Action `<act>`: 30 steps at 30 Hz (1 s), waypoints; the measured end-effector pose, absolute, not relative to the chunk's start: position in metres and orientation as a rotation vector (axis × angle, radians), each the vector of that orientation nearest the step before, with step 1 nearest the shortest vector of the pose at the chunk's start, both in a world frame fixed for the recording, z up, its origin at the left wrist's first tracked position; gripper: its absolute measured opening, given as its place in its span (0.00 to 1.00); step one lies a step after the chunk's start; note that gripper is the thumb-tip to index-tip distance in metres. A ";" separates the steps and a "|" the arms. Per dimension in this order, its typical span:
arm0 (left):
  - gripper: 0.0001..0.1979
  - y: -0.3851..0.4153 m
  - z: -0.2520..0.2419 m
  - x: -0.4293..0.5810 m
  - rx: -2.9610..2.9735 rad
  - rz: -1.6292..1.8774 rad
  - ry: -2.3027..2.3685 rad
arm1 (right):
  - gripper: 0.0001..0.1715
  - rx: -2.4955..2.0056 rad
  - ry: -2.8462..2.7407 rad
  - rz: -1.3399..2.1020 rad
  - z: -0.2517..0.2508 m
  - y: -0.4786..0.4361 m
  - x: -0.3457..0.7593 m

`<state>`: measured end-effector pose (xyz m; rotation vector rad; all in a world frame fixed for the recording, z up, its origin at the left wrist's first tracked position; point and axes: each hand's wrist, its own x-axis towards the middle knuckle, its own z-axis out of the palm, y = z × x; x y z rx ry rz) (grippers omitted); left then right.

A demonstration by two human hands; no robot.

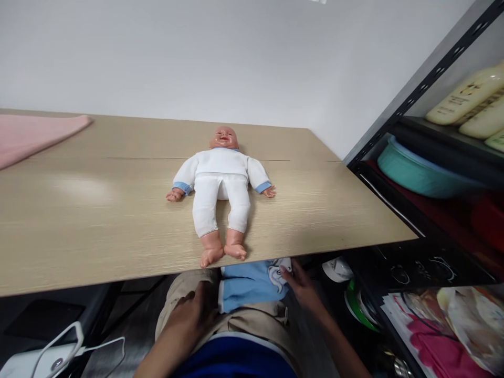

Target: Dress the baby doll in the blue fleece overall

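Note:
A baby doll point(221, 189) in a white top and white trousers with blue cuffs lies on its back on the wooden table point(98, 220), feet toward me at the near edge. Below the table edge a light blue garment point(252, 287) with a white print rests on my lap. My left hand point(192, 312) lies on my thigh just left of the garment, fingers curled loosely and touching its edge. My right hand point(301, 283) rests on the garment's right end, fingertips pressing its white printed part.
A pink cloth point(35, 135) lies at the table's far left. A dark metal shelf point(429, 173) stands to the right, holding a teal basin point(417, 170), bottles point(468, 100) and packets point(441, 325). A white device with cables point(47, 357) sits on the floor at lower left.

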<state>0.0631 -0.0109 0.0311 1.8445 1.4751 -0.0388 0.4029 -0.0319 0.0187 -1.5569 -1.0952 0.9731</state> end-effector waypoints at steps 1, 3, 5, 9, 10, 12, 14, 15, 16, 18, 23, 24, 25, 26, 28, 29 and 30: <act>0.19 -0.012 0.044 0.058 1.868 0.024 1.448 | 0.39 -1.538 -1.120 1.037 0.030 -0.037 0.395; 0.17 -0.014 0.076 0.051 1.855 0.207 1.263 | 0.30 -1.497 -1.286 1.087 0.059 -0.045 0.379; 0.15 -0.016 0.112 0.050 1.790 0.349 1.025 | 0.18 -1.436 -1.531 1.034 0.094 -0.049 0.364; 0.18 -0.009 0.172 0.057 1.888 0.576 0.710 | 0.08 -1.111 -1.762 0.930 0.167 -0.045 0.350; 0.23 -0.003 0.181 0.061 1.924 0.637 0.660 | 0.09 -1.025 -1.791 0.928 0.184 -0.042 0.348; 0.35 0.011 0.195 0.071 1.946 0.720 0.603 | 0.10 -0.897 -1.823 0.948 0.216 -0.035 0.347; 0.43 0.027 0.205 0.082 1.885 0.737 0.545 | 0.12 -0.801 -1.867 0.958 0.243 -0.028 0.344; 0.42 0.034 0.209 0.087 1.836 0.730 0.499 | 0.13 -0.793 -1.894 0.927 0.255 -0.024 0.342; 0.38 0.041 0.212 0.092 1.775 0.731 0.446 | 0.14 -0.818 -1.915 0.866 0.265 -0.021 0.339; 0.22 0.051 0.218 0.097 1.649 0.770 0.357 | 0.14 -0.923 -1.939 0.707 0.281 -0.017 0.335; 0.09 0.058 0.223 0.088 1.636 0.853 0.306 | 0.14 -1.089 -1.998 0.509 0.289 -0.008 0.337; 0.08 0.058 0.221 0.084 1.669 0.862 0.335 | 0.14 -1.102 -2.010 0.492 0.286 -0.005 0.339; 0.07 0.058 0.219 0.081 1.692 0.877 0.368 | 0.15 -1.101 -2.015 0.486 0.283 -0.001 0.341; 0.07 0.059 0.216 0.078 1.702 0.899 0.392 | 0.15 -1.086 -2.019 0.504 0.279 0.003 0.343; 0.07 0.060 0.211 0.074 1.697 0.936 0.378 | 0.18 -0.993 -2.029 0.632 0.272 0.012 0.346; 0.07 0.061 0.209 0.073 1.690 0.939 0.349 | 0.21 -0.926 -2.038 0.724 0.268 0.016 0.346; 0.08 0.062 0.208 0.073 1.689 0.936 0.320 | 0.22 -0.852 -2.044 0.800 0.265 0.020 0.346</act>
